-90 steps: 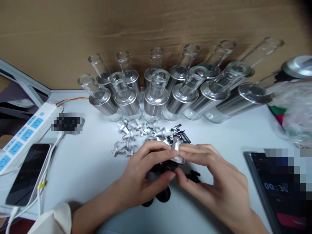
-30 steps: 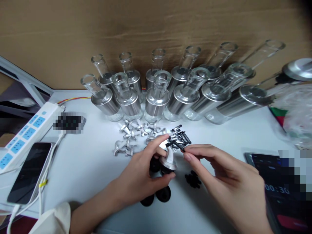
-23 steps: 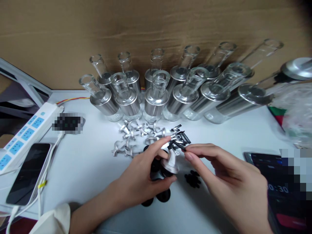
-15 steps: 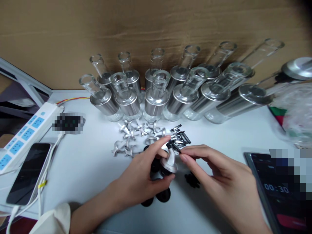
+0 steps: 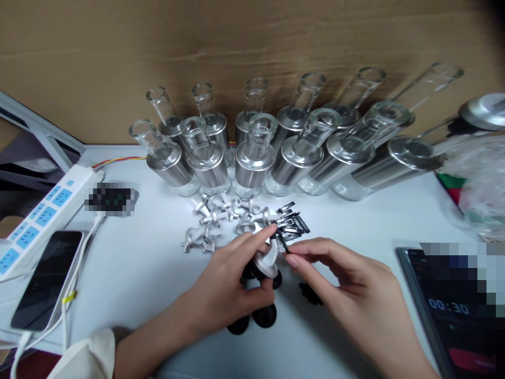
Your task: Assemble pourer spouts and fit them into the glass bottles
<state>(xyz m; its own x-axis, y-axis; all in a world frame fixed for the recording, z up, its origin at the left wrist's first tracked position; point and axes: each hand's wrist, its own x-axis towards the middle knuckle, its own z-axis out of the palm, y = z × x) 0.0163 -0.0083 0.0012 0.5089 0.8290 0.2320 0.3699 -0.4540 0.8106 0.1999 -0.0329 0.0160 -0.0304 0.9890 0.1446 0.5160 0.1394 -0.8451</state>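
My left hand (image 5: 232,287) grips a small silver metal cap part (image 5: 267,260) between thumb and forefinger, just above the white table (image 5: 150,273). My right hand (image 5: 347,289) pinches a thin black strip (image 5: 282,243) and holds its end against the top of the silver part. Behind my fingers lies a pile of the same black strips (image 5: 294,221). A heap of small silver fittings (image 5: 215,221) is to its left. Round black caps (image 5: 256,318) lie under my left hand.
Several glass bottles with silver sleeves (image 5: 252,158) stand in two rows against a brown cardboard wall. A white power strip (image 5: 43,210) and a dark phone (image 5: 45,279) lie at the left. A tablet showing a timer (image 5: 453,310) is at the right, beside crumpled plastic (image 5: 477,184).
Three seconds ago both hands pressed on the silver part. My right hand then picked up a black strip and has brought it in to the part, which my left hand tilted and lowered slightly.
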